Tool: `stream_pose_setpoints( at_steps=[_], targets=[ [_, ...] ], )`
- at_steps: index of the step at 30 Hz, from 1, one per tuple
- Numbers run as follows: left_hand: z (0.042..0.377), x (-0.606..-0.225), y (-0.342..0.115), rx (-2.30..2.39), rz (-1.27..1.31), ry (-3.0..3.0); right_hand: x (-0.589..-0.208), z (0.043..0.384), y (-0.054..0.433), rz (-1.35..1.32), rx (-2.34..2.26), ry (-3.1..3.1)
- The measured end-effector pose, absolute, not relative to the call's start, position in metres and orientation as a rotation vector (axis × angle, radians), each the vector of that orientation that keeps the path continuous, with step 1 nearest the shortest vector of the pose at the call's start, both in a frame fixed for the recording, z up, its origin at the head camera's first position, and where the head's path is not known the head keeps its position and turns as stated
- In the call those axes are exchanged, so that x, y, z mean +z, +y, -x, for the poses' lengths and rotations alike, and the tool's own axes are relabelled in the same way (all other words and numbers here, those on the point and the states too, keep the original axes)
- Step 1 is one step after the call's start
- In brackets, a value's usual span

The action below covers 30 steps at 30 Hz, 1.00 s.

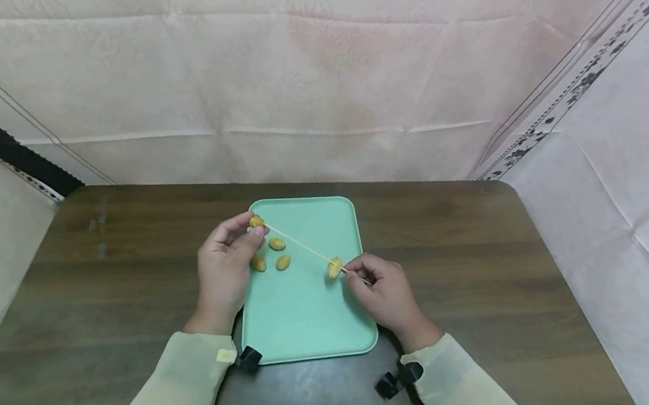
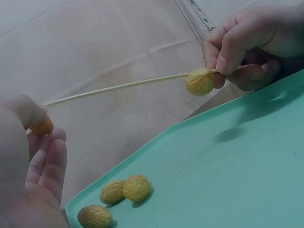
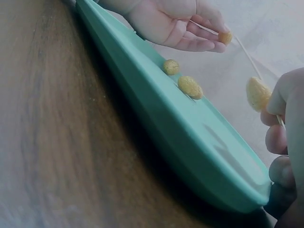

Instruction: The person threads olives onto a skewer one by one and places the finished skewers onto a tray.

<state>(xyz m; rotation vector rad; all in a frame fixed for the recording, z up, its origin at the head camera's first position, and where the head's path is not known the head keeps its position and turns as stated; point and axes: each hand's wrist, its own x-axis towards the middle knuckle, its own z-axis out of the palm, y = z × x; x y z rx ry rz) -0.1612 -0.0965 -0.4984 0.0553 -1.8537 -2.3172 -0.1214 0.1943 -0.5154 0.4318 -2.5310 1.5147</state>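
My left hand [image 1: 224, 274] pinches a wrinkled yellow-brown dried fruit [image 1: 256, 221] between thumb and fingers, over the tray's far left corner. A thin wooden skewer [image 1: 299, 243] slants from that fruit down to my right hand [image 1: 387, 290], which grips it near its other end. Threaded on the skewer, right by the right fingertips, is a second, paler fruit [image 2: 199, 82]. The skewer's left tip is hidden at the left thumb in the left wrist view. Three loose fruits, one of them this oval one [image 1: 283, 262], lie on the mint-green tray [image 1: 317, 330] beside the left hand.
Under the tray is a dark wooden table [image 1: 462, 266]. Pale patterned sheeting [image 1: 314, 80] hangs behind the table and along its sides. Each sleeve cuff carries a small black wrist camera, such as the one at the right cuff [image 1: 398, 380].
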Motion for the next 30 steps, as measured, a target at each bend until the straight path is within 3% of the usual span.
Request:
stream_pose_setpoints(
  at_steps=[15, 30],
  targets=[
    [0.1630, -0.4986, -0.0983, -2.290, -0.076, -1.792, -0.5160, 0.1237, 0.1930, -0.465, 1.467, -2.558],
    [0.1622, -0.5043, -0.0935, -1.952, -0.008, -1.881, -0.5169, 0.1228, 0.1949, -0.487, 1.436, -2.584]
  ],
)
